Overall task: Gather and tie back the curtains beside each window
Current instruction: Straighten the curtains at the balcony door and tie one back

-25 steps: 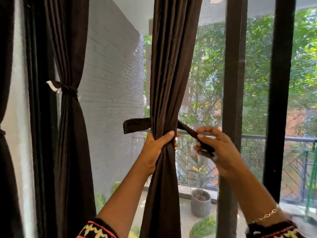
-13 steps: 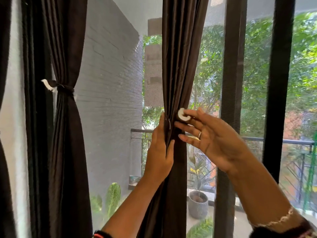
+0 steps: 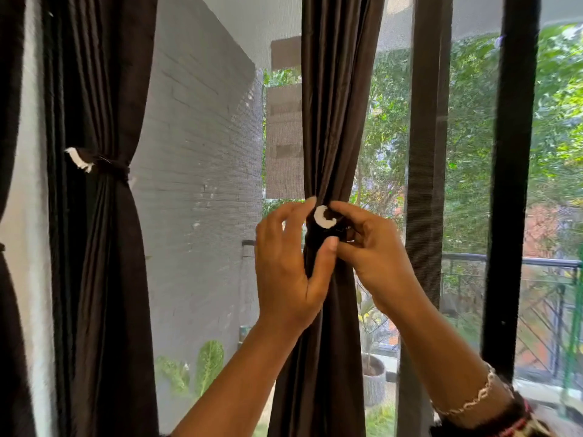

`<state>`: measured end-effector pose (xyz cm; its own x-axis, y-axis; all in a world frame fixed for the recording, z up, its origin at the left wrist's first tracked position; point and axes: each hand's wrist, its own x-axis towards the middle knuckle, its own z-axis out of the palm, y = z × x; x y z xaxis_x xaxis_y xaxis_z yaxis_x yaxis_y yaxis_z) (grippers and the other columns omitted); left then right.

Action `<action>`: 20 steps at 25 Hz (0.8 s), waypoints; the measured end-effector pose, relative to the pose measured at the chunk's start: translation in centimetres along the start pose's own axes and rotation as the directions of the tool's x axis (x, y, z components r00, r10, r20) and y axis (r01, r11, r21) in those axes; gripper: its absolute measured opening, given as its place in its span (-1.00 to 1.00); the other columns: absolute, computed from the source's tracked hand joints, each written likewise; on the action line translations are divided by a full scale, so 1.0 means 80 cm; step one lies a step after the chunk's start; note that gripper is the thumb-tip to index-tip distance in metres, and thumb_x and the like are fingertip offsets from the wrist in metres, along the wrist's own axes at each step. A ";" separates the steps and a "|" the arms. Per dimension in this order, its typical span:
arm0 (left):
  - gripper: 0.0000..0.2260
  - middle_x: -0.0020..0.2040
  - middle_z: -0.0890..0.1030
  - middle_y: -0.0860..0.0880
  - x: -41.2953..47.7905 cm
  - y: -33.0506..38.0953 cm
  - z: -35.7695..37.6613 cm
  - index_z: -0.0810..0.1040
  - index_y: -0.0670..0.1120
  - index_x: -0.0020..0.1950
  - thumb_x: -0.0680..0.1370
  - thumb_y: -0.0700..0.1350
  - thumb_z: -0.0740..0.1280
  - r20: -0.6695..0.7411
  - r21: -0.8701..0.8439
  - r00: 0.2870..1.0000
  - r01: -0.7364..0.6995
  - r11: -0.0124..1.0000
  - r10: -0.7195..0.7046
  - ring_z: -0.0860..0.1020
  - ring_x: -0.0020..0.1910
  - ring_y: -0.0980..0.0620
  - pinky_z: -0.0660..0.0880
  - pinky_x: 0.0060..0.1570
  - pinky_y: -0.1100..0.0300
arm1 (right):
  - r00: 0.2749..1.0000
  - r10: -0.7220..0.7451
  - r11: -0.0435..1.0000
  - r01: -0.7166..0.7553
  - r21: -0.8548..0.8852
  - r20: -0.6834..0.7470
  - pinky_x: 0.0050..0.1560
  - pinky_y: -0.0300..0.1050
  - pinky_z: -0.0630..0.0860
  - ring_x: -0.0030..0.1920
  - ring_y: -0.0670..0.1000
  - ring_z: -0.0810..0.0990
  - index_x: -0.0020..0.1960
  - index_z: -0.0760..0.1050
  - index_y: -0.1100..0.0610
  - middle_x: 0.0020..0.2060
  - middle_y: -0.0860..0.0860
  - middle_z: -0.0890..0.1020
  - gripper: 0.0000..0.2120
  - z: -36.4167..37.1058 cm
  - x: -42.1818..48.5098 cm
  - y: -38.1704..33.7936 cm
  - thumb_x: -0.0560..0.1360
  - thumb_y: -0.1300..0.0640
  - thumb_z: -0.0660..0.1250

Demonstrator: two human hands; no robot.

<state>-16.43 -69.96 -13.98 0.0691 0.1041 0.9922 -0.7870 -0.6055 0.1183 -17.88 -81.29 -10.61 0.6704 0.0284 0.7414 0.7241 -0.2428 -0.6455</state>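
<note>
Outside the mesh window stand a grey brick wall at centre left, green trees at the right, a dark railing at mid right and a potted plant low in the middle. Two dark frame bars run top to bottom on the right side. At the centre of the frame hangs the middle curtain, dark brown, gathered into a narrow waist where both hands meet. A dark tie wraps that waist, and a round white patch on it faces the camera. The left hand grips the middle curtain from the left, fingers curled round the bunched cloth, thumb pressed on the front of the tie just below the patch, forefinger raised beside it. The right hand comes in from the right and pinches the tie's end between curled fingers and thumb, right against the patch. A pale bracelet circles the right wrist at lower right. Over at the left of the frame, the left curtain hangs already cinched by its own band, with a white tab sticking out to the left of it. Another dark curtain edge shows at the far left border.
</note>
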 end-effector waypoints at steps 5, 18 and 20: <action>-0.82 -0.04 0.58 -0.16 0.039 0.010 0.003 0.58 -0.21 0.05 0.49 -0.23 0.30 0.180 0.152 0.981 -0.102 0.983 0.074 0.51 -0.04 -0.11 0.45 -0.10 0.19 | 0.995 -0.065 0.993 0.071 -0.090 0.071 0.14 0.07 0.52 0.07 0.02 0.60 0.29 0.46 0.15 0.06 0.08 0.63 -0.44 -0.004 -0.001 0.001 0.35 0.51 0.27; -0.94 -0.31 0.55 -0.09 0.054 -0.012 -0.003 0.48 -0.22 -0.12 0.53 -0.34 0.26 0.316 -0.011 0.942 0.124 0.992 -0.114 0.48 -0.38 0.16 0.34 -0.41 0.35 | 0.946 -0.323 0.925 0.313 -0.216 -0.012 -0.04 -0.17 0.57 -0.17 -0.10 0.63 -0.20 0.57 -0.03 -0.25 -0.13 0.63 -0.60 -0.046 0.032 -0.021 0.36 0.49 0.35; -0.87 -0.40 0.42 0.03 0.052 -0.010 -0.002 0.40 -0.16 -0.17 0.53 -0.33 0.25 0.329 -0.065 0.933 0.173 0.983 -0.143 0.42 -0.45 0.22 0.30 -0.46 0.41 | 0.931 -0.365 0.909 0.357 -0.217 0.002 -0.04 -0.11 0.59 -0.16 -0.08 0.63 -0.18 0.57 0.03 -0.24 -0.11 0.63 -0.63 -0.046 0.052 -0.025 0.35 0.51 0.33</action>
<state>-15.60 -68.94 -9.93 0.3786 -0.0765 0.9224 -0.8013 -0.5259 0.2853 -17.14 -84.25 -5.57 0.3603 0.1169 0.9255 0.8622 -0.4205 -0.2825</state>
